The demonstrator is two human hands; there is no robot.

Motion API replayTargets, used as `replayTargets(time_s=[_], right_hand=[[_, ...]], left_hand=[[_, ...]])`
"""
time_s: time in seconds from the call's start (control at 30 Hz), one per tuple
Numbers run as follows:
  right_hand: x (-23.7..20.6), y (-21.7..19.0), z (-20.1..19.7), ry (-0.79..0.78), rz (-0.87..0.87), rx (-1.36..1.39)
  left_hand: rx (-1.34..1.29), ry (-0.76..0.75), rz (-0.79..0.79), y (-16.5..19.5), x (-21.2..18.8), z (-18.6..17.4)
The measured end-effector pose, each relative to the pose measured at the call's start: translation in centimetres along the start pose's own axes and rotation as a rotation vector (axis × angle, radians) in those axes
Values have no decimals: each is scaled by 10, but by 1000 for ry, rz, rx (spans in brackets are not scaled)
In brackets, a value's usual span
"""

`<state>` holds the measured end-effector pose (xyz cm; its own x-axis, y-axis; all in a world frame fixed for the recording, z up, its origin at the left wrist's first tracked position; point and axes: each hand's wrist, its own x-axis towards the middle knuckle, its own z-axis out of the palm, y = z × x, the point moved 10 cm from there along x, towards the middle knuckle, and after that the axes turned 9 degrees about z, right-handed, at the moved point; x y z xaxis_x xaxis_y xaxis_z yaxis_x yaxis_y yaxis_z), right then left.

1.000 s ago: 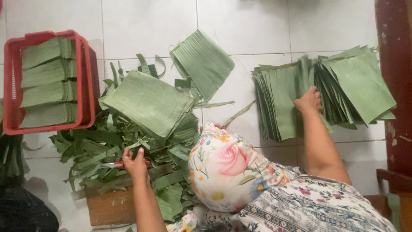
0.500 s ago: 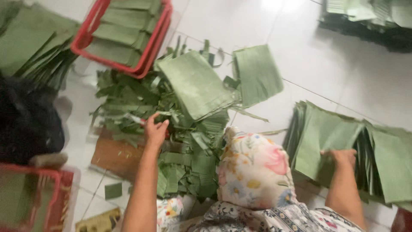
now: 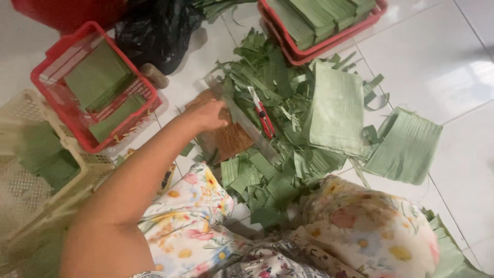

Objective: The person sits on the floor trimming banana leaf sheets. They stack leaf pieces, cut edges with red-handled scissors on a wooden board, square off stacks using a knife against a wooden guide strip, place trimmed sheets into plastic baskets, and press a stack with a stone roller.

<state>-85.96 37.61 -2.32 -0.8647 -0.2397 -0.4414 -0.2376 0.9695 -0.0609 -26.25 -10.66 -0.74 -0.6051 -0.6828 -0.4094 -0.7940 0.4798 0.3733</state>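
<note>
Left hand (image 3: pixel 208 114) is laid on the near end of a long metal ruler (image 3: pixel 242 121), over a brown wooden cutting board (image 3: pixel 226 140). Fingers are curled down together onto the ruler end; an actual grip can't be confirmed from this angle. Right hand is not seen in frame.

The ruler is laid diagonally across the board and into a heap of banana-leaf offcuts (image 3: pixel 267 87). A red-handled cutter (image 3: pixel 262 118) is seen just beside the ruler, on the scraps. Two trimmed leaf rectangles are placed right of the heap: one (image 3: pixel 337 110) on the scraps, one (image 3: pixel 406 146) on the white tiled floor (image 3: pixel 453 67).

A red basket (image 3: pixel 56 59) with cut leaves is set left of the board, another red basket (image 3: pixel 329 44) at top, a cream crate (image 3: pixel 20 190) at far left. A black plastic bag (image 3: pixel 154 31) is seen behind.
</note>
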Motion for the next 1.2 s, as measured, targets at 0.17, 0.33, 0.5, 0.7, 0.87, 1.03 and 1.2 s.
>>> replayTargets(time_s=[0.17,0.33,0.5,0.7,0.87,1.03,1.2], right_hand=[[-83,-140,-28,70,-383,-267],[-189,-285,-19,222,-816,-549],[-300,-445,-57,413,-1247,-812],[-410,-576,13,526,-1687,-1135],[-475,-636,241,236,-1810,-1313],[-548,-675,374,210,-1973,-1109],[-575,-673,373,49,-2097,-637]], left_hand=[[88,-44,-188,-79,-78,-54],[-163,220,-164,-154,-102,-64],[-699,520,-116,-215,-93,-28],[-1473,737,-20,-225,-68,19],[-1933,273,-64,-181,-64,108],[-2385,429,111,-189,-61,128],[-2017,568,-372,-230,-87,153]])
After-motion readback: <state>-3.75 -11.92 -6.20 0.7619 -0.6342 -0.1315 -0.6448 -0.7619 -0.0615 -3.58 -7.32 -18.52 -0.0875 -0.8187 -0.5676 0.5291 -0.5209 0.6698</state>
